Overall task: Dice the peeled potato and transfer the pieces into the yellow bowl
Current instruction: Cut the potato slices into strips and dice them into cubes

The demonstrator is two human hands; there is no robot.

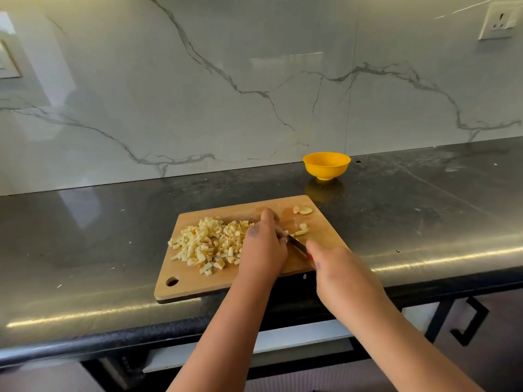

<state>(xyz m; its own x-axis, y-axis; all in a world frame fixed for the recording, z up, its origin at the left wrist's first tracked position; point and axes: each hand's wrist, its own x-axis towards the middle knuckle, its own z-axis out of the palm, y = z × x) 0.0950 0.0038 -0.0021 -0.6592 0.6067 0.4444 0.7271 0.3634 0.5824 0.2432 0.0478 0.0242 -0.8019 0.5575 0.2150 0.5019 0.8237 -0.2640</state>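
Potato dice (210,244) are heaped on the left of a wooden board (198,281) on the dark bench (85,236). A few uncut slices (302,222) are held under the curled left hand (264,244). A knife (298,246) is gripped by the right hand (336,267). The yellow bowl (326,165) is set well behind, near the wall.

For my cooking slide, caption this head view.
Right hand holds a knife beside the left hand on a cutting board; diced potato heaped, yellow bowl apart.
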